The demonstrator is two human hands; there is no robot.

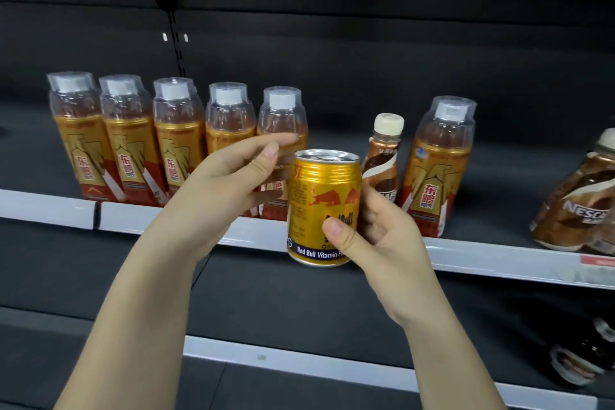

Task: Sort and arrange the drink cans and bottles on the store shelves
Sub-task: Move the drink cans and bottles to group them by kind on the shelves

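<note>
My right hand (376,236) grips a gold Red Bull can (321,203), upright, in front of the shelf edge (133,216). My left hand (229,183) hovers just left of the can with its fingers loosely spread, reaching toward an orange energy-drink bottle (283,110) behind it; contact with the bottle is unclear. A row of several matching orange bottles (129,140) stands along the shelf to the left. Right of the can stand a small brown coffee bottle (382,160) and another orange bottle (439,163).
A larger Nescafe bottle (579,203) leans at the far right of the same shelf. On the lower shelf (299,359), dark bottles (585,359) sit at the right edge. The black back panel and an upright rail (174,40) lie behind the bottles.
</note>
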